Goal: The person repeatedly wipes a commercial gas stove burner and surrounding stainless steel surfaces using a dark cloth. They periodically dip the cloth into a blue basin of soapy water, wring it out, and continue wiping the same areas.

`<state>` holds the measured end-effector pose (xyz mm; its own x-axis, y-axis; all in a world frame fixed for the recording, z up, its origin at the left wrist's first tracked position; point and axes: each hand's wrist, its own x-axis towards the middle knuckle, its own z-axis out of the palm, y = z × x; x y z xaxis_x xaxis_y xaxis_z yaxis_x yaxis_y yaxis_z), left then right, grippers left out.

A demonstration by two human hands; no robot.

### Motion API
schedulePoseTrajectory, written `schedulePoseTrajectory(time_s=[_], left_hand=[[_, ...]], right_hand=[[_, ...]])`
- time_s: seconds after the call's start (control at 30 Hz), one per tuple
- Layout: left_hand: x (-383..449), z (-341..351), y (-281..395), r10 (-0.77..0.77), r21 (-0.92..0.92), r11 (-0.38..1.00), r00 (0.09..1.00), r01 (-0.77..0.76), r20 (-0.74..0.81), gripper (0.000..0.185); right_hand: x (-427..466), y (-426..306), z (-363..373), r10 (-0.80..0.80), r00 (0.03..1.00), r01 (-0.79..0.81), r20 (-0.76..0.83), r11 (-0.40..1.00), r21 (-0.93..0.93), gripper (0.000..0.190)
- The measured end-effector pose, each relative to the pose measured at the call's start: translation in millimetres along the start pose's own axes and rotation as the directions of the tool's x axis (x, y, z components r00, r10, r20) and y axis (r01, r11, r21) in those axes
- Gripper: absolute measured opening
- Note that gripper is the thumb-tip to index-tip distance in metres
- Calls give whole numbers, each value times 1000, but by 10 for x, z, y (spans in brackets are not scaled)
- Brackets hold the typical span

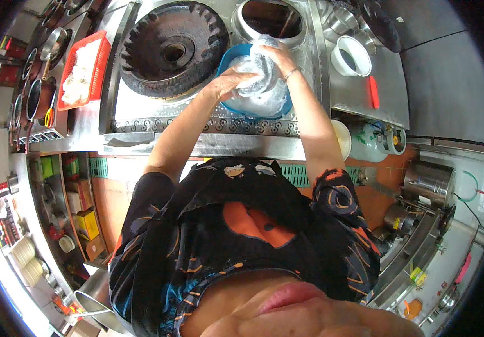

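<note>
A soapy grey cloth (263,69) is bunched between my two hands, over a blue plastic basin (226,63) of white suds (267,103). My left hand (230,82) presses on the cloth from the left side. From the right, my right hand (279,58), with a bracelet at the wrist, grips its upper part. The basin stands on a wet steel cooking range, close to its front edge. Foam hides some of the fingers and the lower part of the cloth.
Left of the basin sits a large blackened wok burner ring (170,84). Behind it is a round steel-rimmed opening (242,27). A red basket (100,63) stands at left; a white pot (366,63) and red-handled tool (372,92) lie right. A gas cylinder (368,141) stands below.
</note>
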<state>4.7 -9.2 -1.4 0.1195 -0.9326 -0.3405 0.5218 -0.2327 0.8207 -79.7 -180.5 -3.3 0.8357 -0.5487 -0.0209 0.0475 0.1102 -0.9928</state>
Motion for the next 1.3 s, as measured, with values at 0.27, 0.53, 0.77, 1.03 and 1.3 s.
schedulePoseTrajectory(time_s=[0.27, 0.53, 0.77, 1.03, 1.3], left_hand=[[221, -5, -3, 230, 895, 445, 963, 23, -140, 58], [159, 202, -289, 460, 971, 158, 857, 179, -233, 59], [-26, 172, -184, 566, 692, 645, 811, -324, -148, 83], [-338, 377, -74, 118, -718, 668, 926, 193, 359, 79], [-414, 366, -48, 22, -420, 907, 995, 23, 101, 65]], right_hand=[[109, 99, 232, 59, 992, -116, -112, 779, -616, 42], [26, 567, 167, 239, 939, -295, -248, 929, -224, 38], [-211, 445, -38, 423, 898, -392, 120, 647, 654, 11], [-432, -141, 213, -40, 999, 8, 24, 643, 766, 31], [-370, -518, 55, -143, 910, -33, 390, 911, 410, 26]])
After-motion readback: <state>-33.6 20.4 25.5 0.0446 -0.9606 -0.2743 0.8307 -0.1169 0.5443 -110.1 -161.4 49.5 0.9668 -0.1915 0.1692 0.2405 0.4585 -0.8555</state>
